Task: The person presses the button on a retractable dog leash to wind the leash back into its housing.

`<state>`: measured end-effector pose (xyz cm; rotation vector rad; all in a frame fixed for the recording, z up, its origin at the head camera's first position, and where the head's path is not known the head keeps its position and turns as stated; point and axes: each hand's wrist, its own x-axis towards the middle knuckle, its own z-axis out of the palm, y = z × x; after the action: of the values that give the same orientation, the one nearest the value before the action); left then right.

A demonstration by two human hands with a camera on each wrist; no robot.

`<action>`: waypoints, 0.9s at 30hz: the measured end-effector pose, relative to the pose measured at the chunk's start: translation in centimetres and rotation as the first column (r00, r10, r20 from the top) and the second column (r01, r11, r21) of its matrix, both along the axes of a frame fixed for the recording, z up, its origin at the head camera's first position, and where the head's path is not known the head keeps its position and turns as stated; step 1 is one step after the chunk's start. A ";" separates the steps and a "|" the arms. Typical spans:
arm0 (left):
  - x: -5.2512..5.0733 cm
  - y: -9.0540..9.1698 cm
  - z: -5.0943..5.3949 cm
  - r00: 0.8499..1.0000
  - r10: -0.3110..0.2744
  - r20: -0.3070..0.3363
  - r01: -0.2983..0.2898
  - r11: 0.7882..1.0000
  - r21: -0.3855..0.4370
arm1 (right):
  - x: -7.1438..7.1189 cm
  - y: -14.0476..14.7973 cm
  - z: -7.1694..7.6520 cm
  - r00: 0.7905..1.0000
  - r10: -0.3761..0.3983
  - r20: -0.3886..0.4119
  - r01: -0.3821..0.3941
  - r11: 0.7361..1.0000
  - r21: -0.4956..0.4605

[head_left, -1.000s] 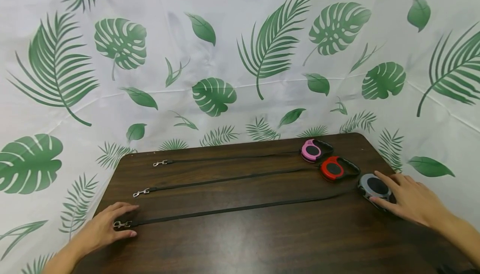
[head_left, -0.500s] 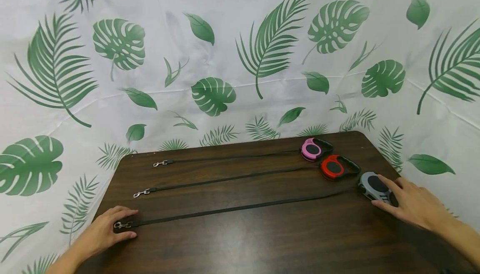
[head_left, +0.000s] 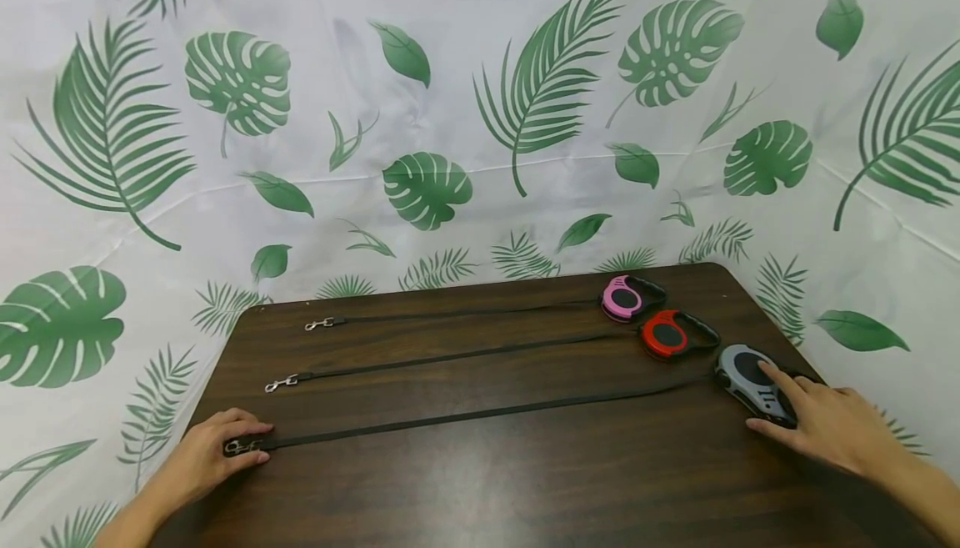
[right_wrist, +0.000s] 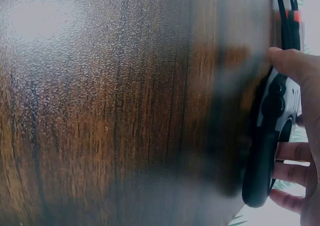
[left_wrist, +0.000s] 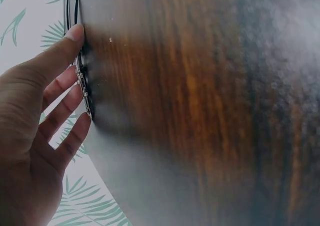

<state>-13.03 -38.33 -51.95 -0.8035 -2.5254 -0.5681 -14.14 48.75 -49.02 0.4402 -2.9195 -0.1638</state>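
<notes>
A grey and black retractable dog leash (head_left: 742,371) lies at the table's right side, its black strap (head_left: 465,420) stretched leftward to a metal snap clip (head_left: 242,447). My left hand (head_left: 197,458) is around that clip, thumb and forefinger apart on either side of it. In the left wrist view the fingers are loosely extended beside the clip (left_wrist: 84,88). My right hand (head_left: 843,431) is at the leash case, forefinger resting on its top and thumb by the near side. The right wrist view shows several fingers beside the black handle (right_wrist: 259,171), not wrapped round it.
Behind it lie a red retractable leash (head_left: 667,335) and a pink one (head_left: 624,299), straps drawn out left to their own clips (head_left: 282,383). All rest on a dark wooden table (head_left: 450,498). A leaf-printed white cloth (head_left: 337,223) hangs behind.
My right hand has shifted back slightly, and its forefinger now lies on the grey case's black disc. My left thumb and forefinger have drawn a little closer to the clip.
</notes>
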 end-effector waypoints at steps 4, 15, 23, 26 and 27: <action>0.1 0.0 -0.1 1.000 -0.009 0.003 0.009 1.000 0.029 | 0.0 0.0 -0.2 1.000 -0.004 0.000 0.004 1.000 0.012; 0.0 0.1 -0.2 0.999 -0.037 0.012 0.036 0.997 0.062 | -0.1 0.6 -1.0 0.998 0.039 -0.058 -0.041 0.999 -0.025; -0.2 0.2 0.0 0.998 -0.056 0.023 0.054 0.995 0.082 | -0.2 1.4 -1.7 0.989 0.095 -0.114 -0.097 0.995 -0.016; -0.2 0.3 -0.1 0.997 -0.065 0.036 0.062 0.994 0.086 | -0.4 1.7 -1.8 0.983 0.123 -0.137 -0.124 0.992 0.000; -0.2 0.3 -0.1 0.997 -0.070 0.041 0.067 0.994 0.089 | -0.4 1.8 -1.8 0.982 0.129 -0.141 -0.130 0.991 0.004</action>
<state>-13.28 -38.06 -52.07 -0.8568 -2.5013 -0.7221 -14.54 50.56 -50.81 0.5910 -2.7420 -0.1621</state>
